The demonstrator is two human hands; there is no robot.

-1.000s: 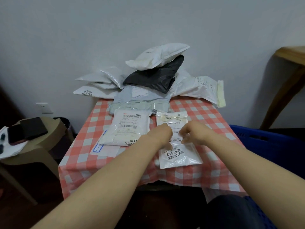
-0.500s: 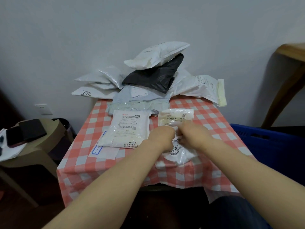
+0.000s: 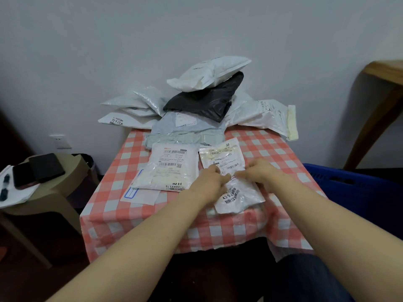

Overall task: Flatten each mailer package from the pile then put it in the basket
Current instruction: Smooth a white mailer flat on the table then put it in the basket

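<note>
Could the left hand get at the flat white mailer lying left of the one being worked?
Probably yes. The flat white mailer lies uncovered right beside the left hand, with nothing between them; the hand must first release the small mailer it holds.

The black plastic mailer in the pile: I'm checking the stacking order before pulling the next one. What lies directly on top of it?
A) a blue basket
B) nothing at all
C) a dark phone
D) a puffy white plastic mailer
D: the puffy white plastic mailer rests on the upper end of the black plastic mailer, with nothing else above either.
</note>
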